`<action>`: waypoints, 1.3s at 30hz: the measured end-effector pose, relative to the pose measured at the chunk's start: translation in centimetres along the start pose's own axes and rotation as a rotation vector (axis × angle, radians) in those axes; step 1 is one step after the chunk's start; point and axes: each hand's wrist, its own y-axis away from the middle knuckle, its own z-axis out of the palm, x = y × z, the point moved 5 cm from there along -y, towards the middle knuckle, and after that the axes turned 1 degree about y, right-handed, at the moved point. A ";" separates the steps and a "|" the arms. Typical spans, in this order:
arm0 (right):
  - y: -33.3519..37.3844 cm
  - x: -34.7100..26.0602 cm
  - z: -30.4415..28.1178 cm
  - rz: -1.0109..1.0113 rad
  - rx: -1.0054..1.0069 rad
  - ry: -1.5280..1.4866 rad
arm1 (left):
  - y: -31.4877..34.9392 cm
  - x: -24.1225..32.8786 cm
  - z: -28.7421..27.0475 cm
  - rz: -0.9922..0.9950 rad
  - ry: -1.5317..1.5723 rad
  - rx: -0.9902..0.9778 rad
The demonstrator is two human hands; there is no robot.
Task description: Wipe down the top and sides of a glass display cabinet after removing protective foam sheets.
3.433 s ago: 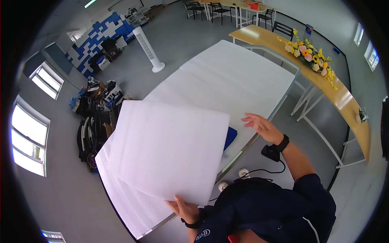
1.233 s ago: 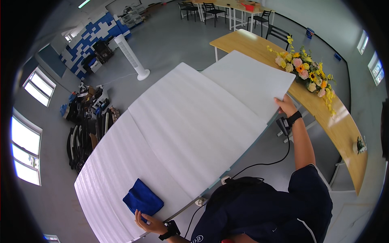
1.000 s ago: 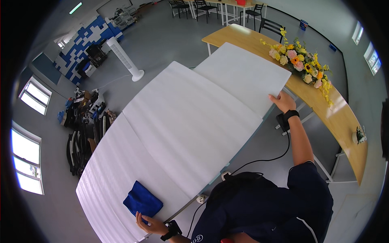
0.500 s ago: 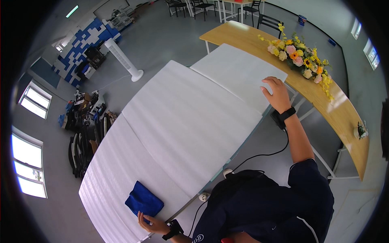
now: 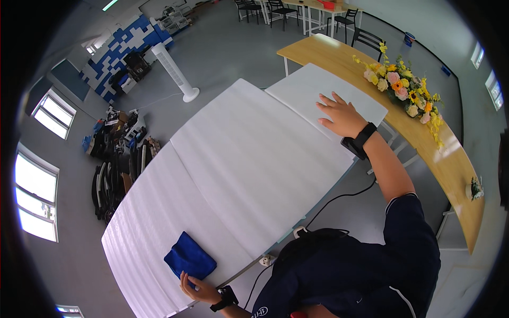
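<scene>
A long table covered with white sheeting (image 5: 238, 159) runs diagonally in front of me. At its near left end lies a folded dark blue cloth (image 5: 192, 258). My left hand (image 5: 197, 289) rests at the near edge of that cloth, fingers loosely bent and apart, seemingly touching it without gripping. Over the far right section of the white surface, my right hand (image 5: 342, 117) is spread, palm down, with nothing in it. Whether its palm presses on the sheeting I cannot tell. Black bands circle both wrists.
A curved wooden desk (image 5: 450, 143) with a flower arrangement (image 5: 405, 87) and a small potted plant (image 5: 473, 188) stands to the right. Beyond the table is a white tower fan (image 5: 175, 72). Piled items (image 5: 124, 159) lie on the left floor. A black cable (image 5: 339, 197) hangs near me.
My right hand has moved left from the table's right edge onto the white sheeting, its fingers spreading. My left hand stays by the blue cloth. The view has shifted slightly.
</scene>
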 end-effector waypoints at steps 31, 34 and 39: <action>-3.4 0.0 7.0 -0.166 -0.326 -0.048 | -0.1 0.7 0.7 0.018 -0.024 -0.020; -3.6 -0.3 7.5 -0.261 -0.269 -0.065 | -0.2 1.0 0.5 0.015 -0.074 -0.019; -2.4 -0.4 5.9 -0.264 -0.156 -0.297 | -0.8 1.8 1.1 0.076 -0.269 -0.212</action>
